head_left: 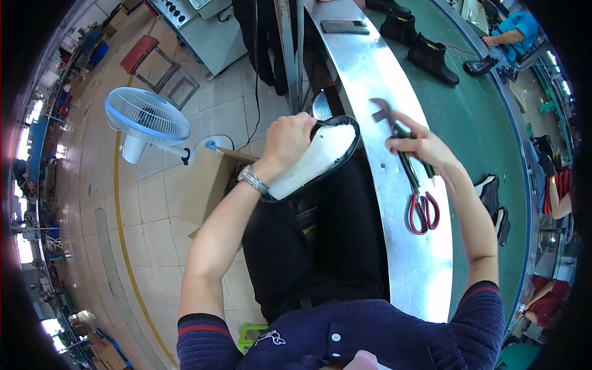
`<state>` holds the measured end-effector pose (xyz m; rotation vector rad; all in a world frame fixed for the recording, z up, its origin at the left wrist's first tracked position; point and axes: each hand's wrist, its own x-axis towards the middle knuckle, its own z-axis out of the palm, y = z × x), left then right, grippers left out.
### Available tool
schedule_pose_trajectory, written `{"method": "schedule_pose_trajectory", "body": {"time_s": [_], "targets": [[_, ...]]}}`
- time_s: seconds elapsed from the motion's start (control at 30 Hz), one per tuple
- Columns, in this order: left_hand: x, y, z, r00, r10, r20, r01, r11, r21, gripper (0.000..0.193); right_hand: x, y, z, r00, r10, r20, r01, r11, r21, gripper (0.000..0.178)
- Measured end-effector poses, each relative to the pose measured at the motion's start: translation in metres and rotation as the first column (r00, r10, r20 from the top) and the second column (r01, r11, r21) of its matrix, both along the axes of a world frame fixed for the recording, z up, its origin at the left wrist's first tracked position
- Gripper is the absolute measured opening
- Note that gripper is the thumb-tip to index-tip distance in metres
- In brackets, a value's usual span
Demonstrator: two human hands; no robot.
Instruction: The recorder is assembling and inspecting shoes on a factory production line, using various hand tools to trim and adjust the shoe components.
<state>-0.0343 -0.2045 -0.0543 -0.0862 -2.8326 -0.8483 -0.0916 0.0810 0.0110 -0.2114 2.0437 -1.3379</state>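
Note:
My left hand (pixel 288 143) grips a black shoe upper (pixel 354 145) by its edge, above my lap. Its sole side faces up and shows a white insole (pixel 311 161) ringed by the dark turned-in edge. In my right hand (pixel 419 143), over the metal bench strip, is a pair of pincers (pixel 383 112) with a hooked grey head and dark green handles. Its head points toward the shoe but stays apart from it. Just below that hand, red-handled scissors (pixel 424 214) lie on the bench, their blades partly hidden.
A shiny metal bench strip (pixel 401 80) runs along my right, with a phone (pixel 345 26) at its far end. Beyond it, a green conveyor belt (pixel 462 117) carries black boots (pixel 433 60). A cardboard box (pixel 203 185) and a fan (pixel 147 116) stand left. Other people sit across the belt.

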Motion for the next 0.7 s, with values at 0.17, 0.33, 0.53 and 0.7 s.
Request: {"method": "schedule_pose_trajectory", "body": {"time_s": [0.17, 0.33, 0.53, 0.7], "targets": [[0.006, -0.01, 0.02, 0.966, -0.028, 0.259, -0.037, 0.97, 0.241, 0.033, 0.019, -0.033, 0.02, 0.911, 0.374, 0.177, -0.378, 0.926, -0.011, 0.068], [0.072, 0.034, 0.024, 0.99, -0.095, 0.105, 0.089, 0.994, 0.062, 0.094, 0.014, -0.057, 0.024, 0.815, 0.556, 0.16, -0.579, 0.79, 0.204, 0.066], [0.087, 0.06, 0.003, 0.993, 0.108, -0.051, -0.11, 0.993, -0.032, 0.117, 0.05, -0.054, 0.015, 0.866, 0.468, 0.174, -0.491, 0.862, 0.127, 0.062], [0.086, 0.058, 0.005, 0.991, 0.122, -0.056, -0.122, 0.993, 0.002, 0.119, 0.044, -0.044, 0.007, 0.859, 0.509, 0.048, -0.511, 0.857, 0.069, 0.066]]}}
